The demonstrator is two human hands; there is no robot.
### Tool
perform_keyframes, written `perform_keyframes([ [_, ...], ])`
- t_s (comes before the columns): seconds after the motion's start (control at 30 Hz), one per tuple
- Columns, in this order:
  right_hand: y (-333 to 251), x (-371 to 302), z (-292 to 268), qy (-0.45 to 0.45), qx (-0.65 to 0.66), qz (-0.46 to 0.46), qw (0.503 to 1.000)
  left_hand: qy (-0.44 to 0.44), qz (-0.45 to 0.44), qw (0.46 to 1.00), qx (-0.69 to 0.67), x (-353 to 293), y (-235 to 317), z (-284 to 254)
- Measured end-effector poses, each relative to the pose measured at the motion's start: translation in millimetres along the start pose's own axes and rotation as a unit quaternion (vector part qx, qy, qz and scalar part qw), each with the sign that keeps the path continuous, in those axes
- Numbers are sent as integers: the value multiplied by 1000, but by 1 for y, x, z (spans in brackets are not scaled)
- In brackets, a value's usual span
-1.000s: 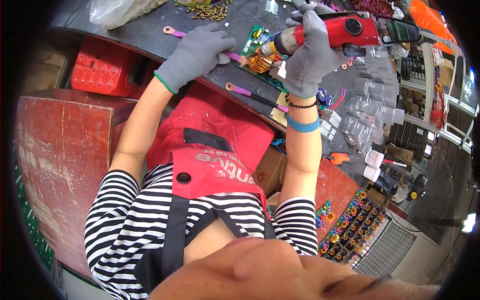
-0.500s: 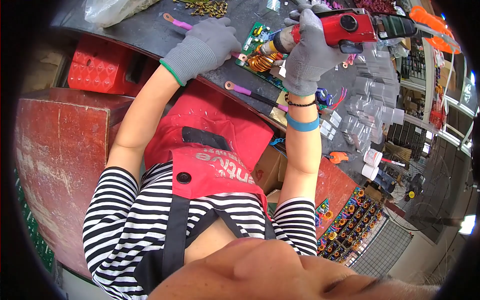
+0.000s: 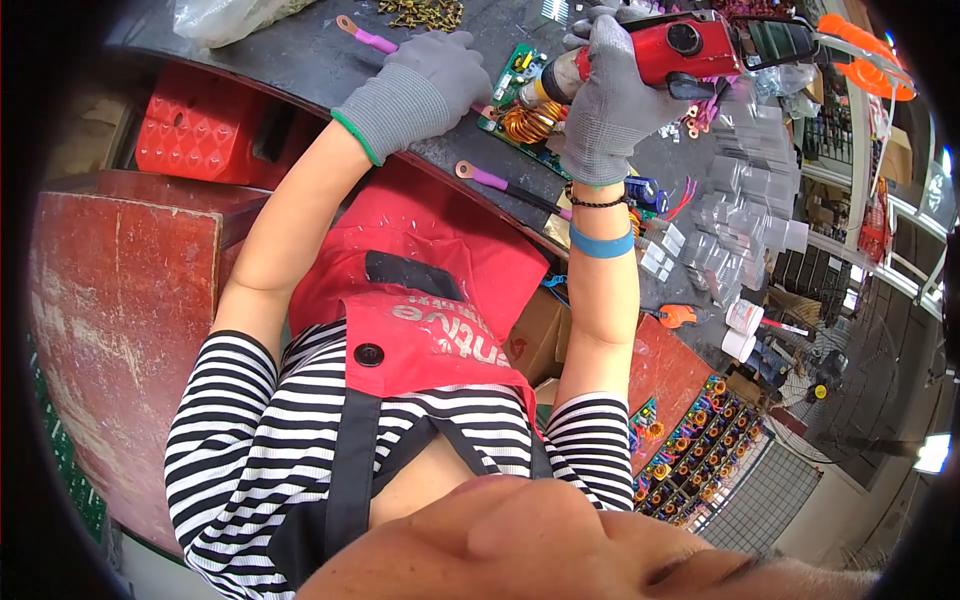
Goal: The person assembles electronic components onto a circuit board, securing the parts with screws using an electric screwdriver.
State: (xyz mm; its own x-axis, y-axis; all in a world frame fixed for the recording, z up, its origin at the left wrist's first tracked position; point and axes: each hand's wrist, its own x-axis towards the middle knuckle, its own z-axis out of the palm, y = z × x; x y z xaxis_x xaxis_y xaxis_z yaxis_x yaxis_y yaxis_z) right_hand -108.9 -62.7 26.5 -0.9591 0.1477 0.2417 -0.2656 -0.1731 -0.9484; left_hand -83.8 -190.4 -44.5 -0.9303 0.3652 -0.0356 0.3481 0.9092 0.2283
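My left hand (image 3: 425, 85), in a grey knit glove, is closed over a short cable with a purple sleeve (image 3: 376, 41) and a copper ring lug (image 3: 346, 25) at its far end. My right hand (image 3: 618, 110), gloved alike, grips a red power driver (image 3: 690, 50) whose nose points left over a green circuit board (image 3: 520, 72). A copper-wound coil (image 3: 532, 122) sits on that board below the nose; the driver's tip is hard to make out. A second lugged cable (image 3: 490, 180) lies along the table's near edge.
Clear plastic pieces (image 3: 740, 190) are heaped to the right, past a blue capacitor (image 3: 645, 192). Brass screws (image 3: 425, 14) and a plastic bag (image 3: 225, 20) lie at the far left. Coil-bearing boards (image 3: 700, 450) are stacked low on the right; a red stool (image 3: 195, 130) stands under the table.
My left hand has shifted slightly right, along with the cable. The driver in my right hand has moved a little left and away from me. Both grips look the same.
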Motion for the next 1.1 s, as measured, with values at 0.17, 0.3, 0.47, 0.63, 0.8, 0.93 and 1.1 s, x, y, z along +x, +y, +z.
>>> perform_keyframes([
  [0.17, 11, 5, -6, 0, -26, -25, 999, 29, -4, 1000, -6, 2, -1, 10],
  [0.3, 29, 7, -14, -27, -16, -120, 992, 20, -13, 1000, -1, 3, 0, 9],
  [0.47, 39, 8, -15, -52, 4, -142, 988, 16, -23, 1000, 0, 4, 2, 7],
  [0.63, 38, 3, -16, -56, -29, -178, 982, -3, -23, 1000, -3, 3, 1, 5],
  [0.8, 39, 0, -18, -29, 3, -124, 992, 7, -8, 1000, 24, 4, 4, 5],
  [0.93, 23, -7, -17, -58, 13, -15, 998, 17, 10, 1000, 16, 0, 2, 8],
  [1.1, 38, 9, -28, -44, -21, -17, 999, 90, 39, 994, -39, 0, 0, 9],
])
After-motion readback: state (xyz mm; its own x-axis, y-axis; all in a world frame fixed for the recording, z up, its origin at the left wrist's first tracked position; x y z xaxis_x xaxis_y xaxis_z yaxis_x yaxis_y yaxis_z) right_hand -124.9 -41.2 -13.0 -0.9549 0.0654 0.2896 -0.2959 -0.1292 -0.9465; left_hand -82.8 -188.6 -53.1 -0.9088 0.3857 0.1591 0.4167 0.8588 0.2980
